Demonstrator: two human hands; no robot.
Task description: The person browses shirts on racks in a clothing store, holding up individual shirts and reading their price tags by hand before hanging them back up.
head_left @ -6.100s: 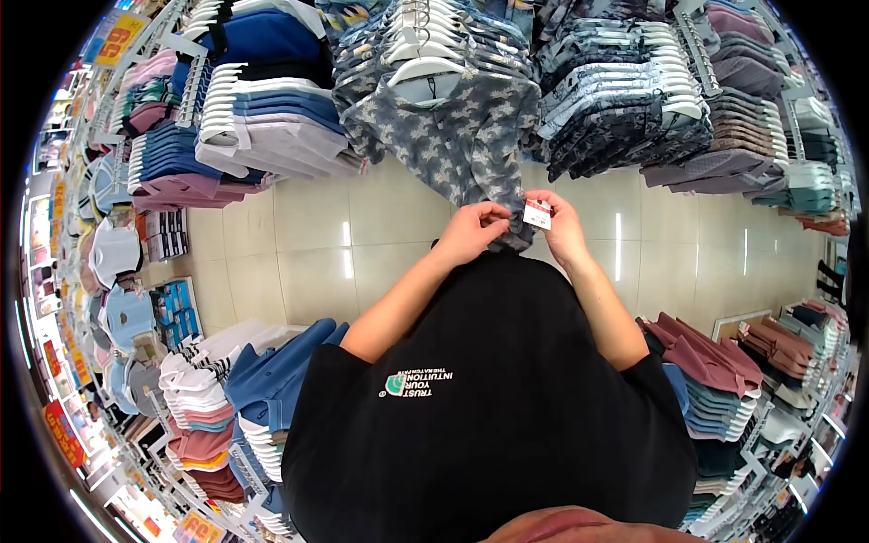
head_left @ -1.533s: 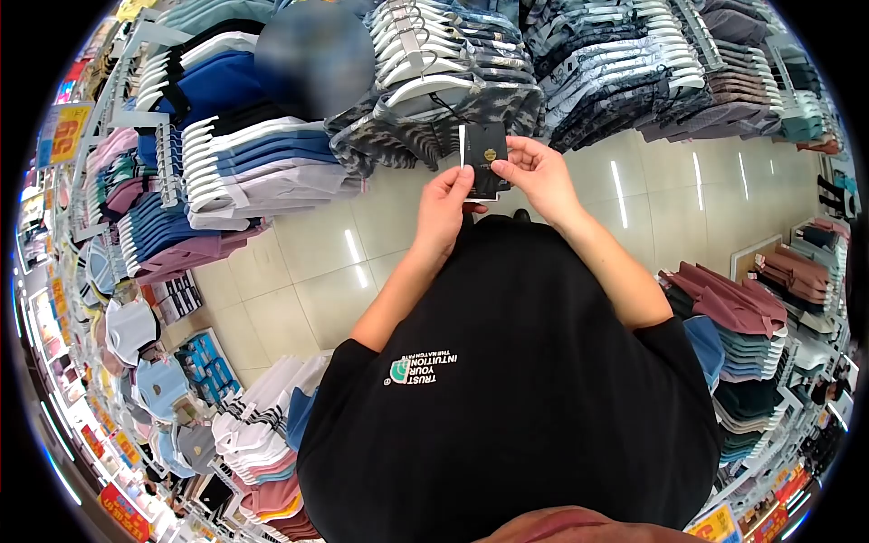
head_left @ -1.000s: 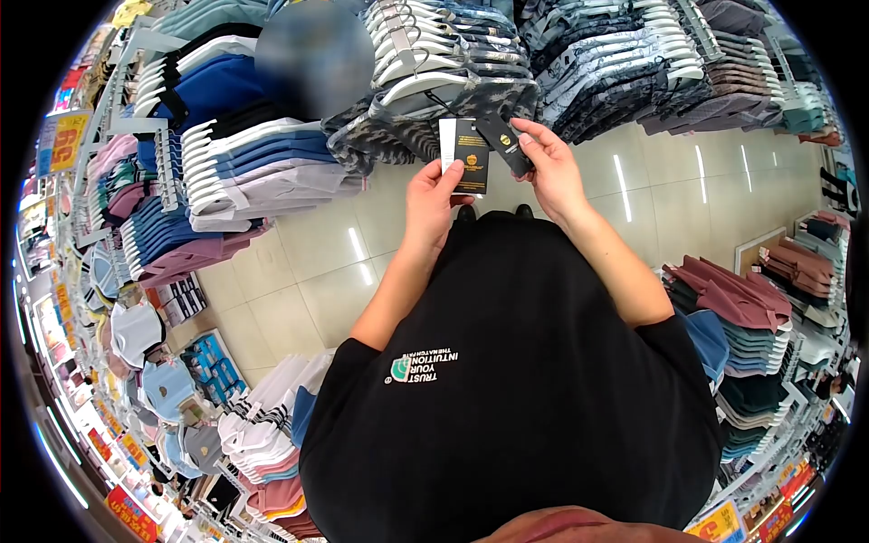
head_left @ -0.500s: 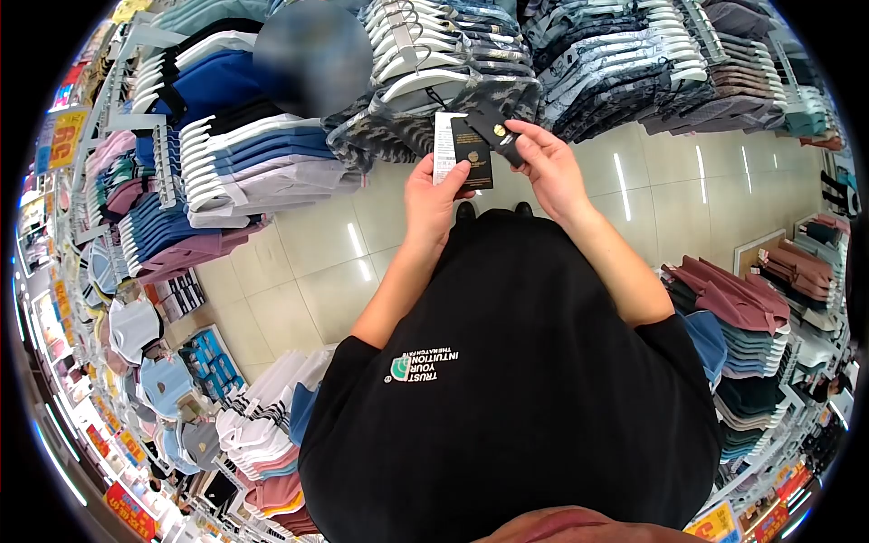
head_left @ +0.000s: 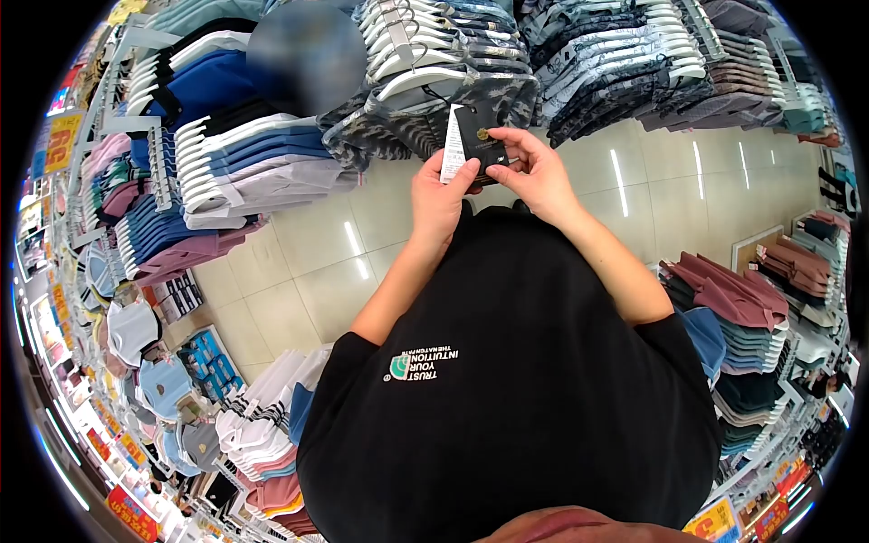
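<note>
Black and white hang tags (head_left: 475, 136) are held between my two hands, just below a camouflage-patterned shirt (head_left: 398, 122) on a white hanger (head_left: 421, 81). A dark cord runs from the tags up toward the hanger. My left hand (head_left: 442, 188) is closed on the left side of the tags, with its thumb over their lower part. My right hand (head_left: 534, 176) pinches the black tag's right edge between thumb and fingers. Part of the tags lies hidden behind the fingers.
Racks of patterned shirts (head_left: 615, 63) stand ahead, with blue and lilac shirts (head_left: 272, 163) at the left. Pink-red folded garments (head_left: 724, 294) hang at the right. Pale floor tiles (head_left: 299, 244) run between the racks. A round blurred patch covers part of the rack ahead.
My right hand has moved slightly left and down, bringing its black tag over the other tags. Earlier the tags were fanned apart; now they overlap more closely.
</note>
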